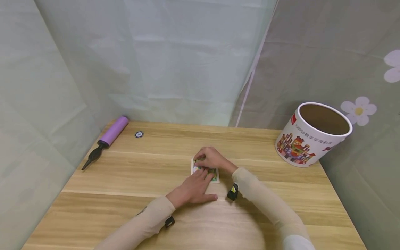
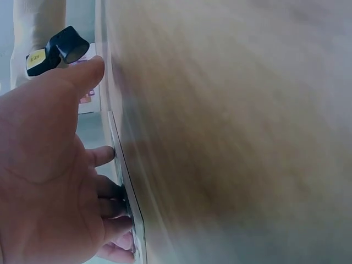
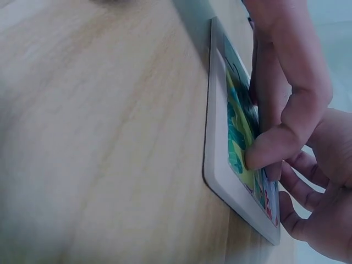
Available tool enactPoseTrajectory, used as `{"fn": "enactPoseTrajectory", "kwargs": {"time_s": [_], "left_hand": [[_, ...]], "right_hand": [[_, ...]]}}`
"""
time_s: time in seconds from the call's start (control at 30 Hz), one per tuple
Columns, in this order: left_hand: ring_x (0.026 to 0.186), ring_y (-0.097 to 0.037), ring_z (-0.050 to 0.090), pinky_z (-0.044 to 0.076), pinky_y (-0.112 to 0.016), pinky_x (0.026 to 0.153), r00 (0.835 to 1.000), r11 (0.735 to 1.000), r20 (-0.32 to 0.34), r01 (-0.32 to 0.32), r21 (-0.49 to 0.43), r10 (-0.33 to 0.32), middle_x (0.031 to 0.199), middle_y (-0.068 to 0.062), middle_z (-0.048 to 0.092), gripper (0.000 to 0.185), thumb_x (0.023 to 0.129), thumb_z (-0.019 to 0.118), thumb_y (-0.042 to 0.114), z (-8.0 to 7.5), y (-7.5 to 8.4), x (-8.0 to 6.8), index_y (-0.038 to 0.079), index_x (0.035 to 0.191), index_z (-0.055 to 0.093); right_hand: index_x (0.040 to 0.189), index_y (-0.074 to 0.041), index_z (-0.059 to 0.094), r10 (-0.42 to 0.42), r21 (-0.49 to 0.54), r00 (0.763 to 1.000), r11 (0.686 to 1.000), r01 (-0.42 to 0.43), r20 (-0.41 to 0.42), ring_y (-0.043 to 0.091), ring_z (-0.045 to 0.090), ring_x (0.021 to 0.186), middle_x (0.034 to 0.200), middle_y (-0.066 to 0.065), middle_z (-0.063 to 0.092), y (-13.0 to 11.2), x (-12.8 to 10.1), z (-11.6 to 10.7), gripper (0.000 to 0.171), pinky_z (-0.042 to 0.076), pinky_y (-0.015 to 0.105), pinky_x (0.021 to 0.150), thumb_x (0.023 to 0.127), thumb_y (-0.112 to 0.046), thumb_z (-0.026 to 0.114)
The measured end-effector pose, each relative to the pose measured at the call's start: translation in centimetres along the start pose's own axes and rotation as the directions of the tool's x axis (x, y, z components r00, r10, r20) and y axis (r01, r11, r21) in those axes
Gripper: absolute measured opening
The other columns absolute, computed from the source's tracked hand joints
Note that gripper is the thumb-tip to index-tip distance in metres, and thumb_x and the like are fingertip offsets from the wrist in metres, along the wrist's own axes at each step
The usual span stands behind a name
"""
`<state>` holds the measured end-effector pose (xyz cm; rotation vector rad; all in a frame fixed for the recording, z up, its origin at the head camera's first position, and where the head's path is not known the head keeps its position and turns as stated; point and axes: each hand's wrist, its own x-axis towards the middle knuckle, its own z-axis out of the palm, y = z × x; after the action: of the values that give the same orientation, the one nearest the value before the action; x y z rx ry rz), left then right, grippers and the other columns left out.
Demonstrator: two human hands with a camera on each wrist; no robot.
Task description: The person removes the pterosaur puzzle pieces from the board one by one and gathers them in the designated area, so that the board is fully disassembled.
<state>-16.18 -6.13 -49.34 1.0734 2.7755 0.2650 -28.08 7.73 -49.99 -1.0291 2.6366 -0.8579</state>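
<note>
A small picture puzzle in a white frame (image 1: 216, 179) lies flat in the middle of the wooden table (image 1: 125, 180). My left hand (image 1: 202, 173) rests flat on the table, and its straight fingers press on the near side of the board (image 2: 135, 223). The right hand (image 1: 198, 162) curls over the board's far left corner. In the right wrist view its bent fingertips (image 3: 258, 157) pinch at a green puzzle piece (image 3: 237, 124) lying against the picture inside the frame (image 3: 215, 165). Most of the picture is hidden under both hands.
A purple hand pump (image 1: 109, 138) with a black nozzle lies at the far left, a small round black disc (image 1: 139, 134) beside it. A white printed cardboard tub (image 1: 312, 135) stands open at the far right edge. Pale curtains close in the table on three sides.
</note>
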Motion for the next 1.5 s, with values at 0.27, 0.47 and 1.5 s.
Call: {"fn": "enactPoseTrajectory", "kwargs": {"time_s": [0.27, 0.47, 1.5], "left_hand": [[0.154, -0.039, 0.022, 0.025, -0.045, 0.125, 0.999, 1.0, 0.031, 0.004, 0.0, -0.004, 0.162, -0.029, 0.029, 0.082, 0.095, 0.057, 0.063, 0.4, -0.5, 0.0, 0.002, 0.149, 0.042], [0.154, -0.04, 0.021, 0.026, -0.045, 0.124, 1.0, 1.0, 0.024, -0.014, -0.011, 0.014, 0.162, -0.03, 0.028, 0.084, 0.093, 0.059, 0.064, 0.2, -0.6, 0.0, 0.001, 0.147, 0.043], [0.156, -0.034, 0.016, 0.021, -0.044, 0.126, 0.992, 1.0, 0.128, 0.017, -0.007, -0.016, 0.169, -0.02, 0.015, 0.098, 0.094, 0.055, 0.068, -0.4, -1.0, -0.2, 0.004, 0.162, 0.025]], "right_hand": [[0.104, -0.014, 0.081, 0.013, 0.059, 1.0, 0.998, -0.013, -0.007, 0.011, 0.069, 0.098, 0.104, -0.002, 0.075, 0.0, -0.2, -0.2, 0.014, 0.056, 0.028, 0.088, 0.091, -0.018, 0.079], [0.103, -0.012, 0.081, 0.009, 0.127, 1.0, 0.992, -0.007, -0.018, 0.007, 0.07, 0.09, 0.104, -0.001, 0.078, 0.0, -0.3, -0.3, 0.011, 0.057, 0.027, 0.084, 0.093, -0.013, 0.076], [0.107, -0.006, 0.08, 0.208, 0.3, 0.947, 0.945, -0.13, -0.243, 0.021, 0.074, 0.098, 0.104, 0.006, 0.078, 4.1, -6.3, -5.7, 0.017, 0.06, 0.039, 0.086, 0.094, -0.015, 0.075]]}}
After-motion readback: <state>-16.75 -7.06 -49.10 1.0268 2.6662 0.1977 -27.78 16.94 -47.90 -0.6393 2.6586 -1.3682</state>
